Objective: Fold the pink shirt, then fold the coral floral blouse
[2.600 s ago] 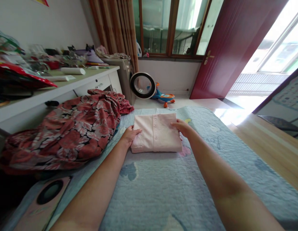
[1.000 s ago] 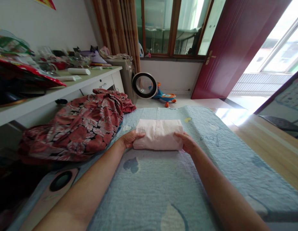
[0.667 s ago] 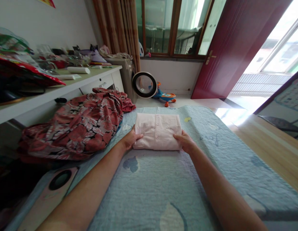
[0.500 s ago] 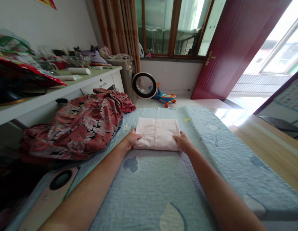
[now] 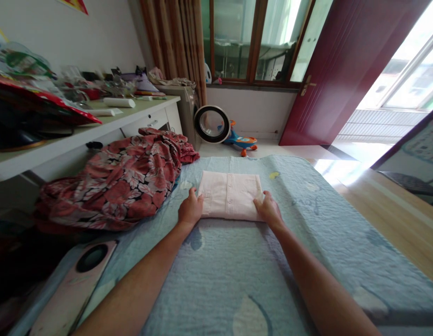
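Note:
A pale pink folded shirt (image 5: 230,196) with a buttoned placket down its middle lies flat on the light blue quilted bed cover (image 5: 209,280). My left hand (image 5: 191,208) is at the shirt's left edge, thumb against the edge and fingers apart from it, pointing up. At the right edge, my right hand (image 5: 269,210) has its thumb over the top of the shirt, with the fingers along the outer side. The undersides of both hands are hidden.
Left of the bed cover is a heap of red floral fabric (image 5: 132,177). A pink panel with a dark round disc (image 5: 92,257) lies nearer me. Beyond are a cluttered counter (image 5: 139,109), a washing machine with its round door (image 5: 212,124) swung out, and a blue-orange ride-on toy (image 5: 242,140).
My left hand has loosened from the shirt's left edge and turned its fingers upward. The right fingers have risen a little along their edge. The shirt stays in place; the view shifts slightly.

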`<state>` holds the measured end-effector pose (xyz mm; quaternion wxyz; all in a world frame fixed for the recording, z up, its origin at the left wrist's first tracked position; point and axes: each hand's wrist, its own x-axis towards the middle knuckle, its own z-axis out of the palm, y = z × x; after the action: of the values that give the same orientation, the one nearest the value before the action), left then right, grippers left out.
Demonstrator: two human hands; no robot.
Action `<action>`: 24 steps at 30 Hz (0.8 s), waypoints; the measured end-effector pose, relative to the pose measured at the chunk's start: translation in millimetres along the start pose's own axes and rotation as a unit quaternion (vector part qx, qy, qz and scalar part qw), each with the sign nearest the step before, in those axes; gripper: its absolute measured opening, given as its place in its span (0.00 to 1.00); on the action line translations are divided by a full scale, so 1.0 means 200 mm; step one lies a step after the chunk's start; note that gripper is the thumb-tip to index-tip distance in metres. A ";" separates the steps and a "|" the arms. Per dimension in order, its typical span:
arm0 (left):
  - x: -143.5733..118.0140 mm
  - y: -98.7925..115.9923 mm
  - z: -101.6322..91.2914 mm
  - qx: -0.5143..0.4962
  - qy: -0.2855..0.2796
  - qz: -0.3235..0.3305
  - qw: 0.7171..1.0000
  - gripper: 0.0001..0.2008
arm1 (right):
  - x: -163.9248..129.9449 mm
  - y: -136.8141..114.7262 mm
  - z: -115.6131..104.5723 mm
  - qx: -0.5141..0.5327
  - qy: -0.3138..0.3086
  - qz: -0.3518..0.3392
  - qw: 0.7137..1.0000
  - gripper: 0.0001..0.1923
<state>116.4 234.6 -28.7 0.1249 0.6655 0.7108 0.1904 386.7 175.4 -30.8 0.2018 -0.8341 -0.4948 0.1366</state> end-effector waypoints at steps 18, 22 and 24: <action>0.18 0.34 0.17 0.065 -0.140 0.181 0.971 0.32 | 0.14 -0.35 0.17 -0.126 -0.058 -0.155 0.978 0.30; 0.18 0.30 0.21 0.058 -0.139 0.178 0.972 0.33 | 0.16 -0.31 0.22 -0.122 -0.071 -0.149 0.979 0.31; 0.18 0.30 0.21 0.060 -0.141 0.177 0.972 0.34 | 0.17 -0.31 0.22 -0.120 -0.066 -0.148 0.979 0.31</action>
<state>185.7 277.4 -38.3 0.1481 0.8071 0.5671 0.0710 336.9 240.2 -41.1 0.0852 -0.7588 -0.6381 0.0994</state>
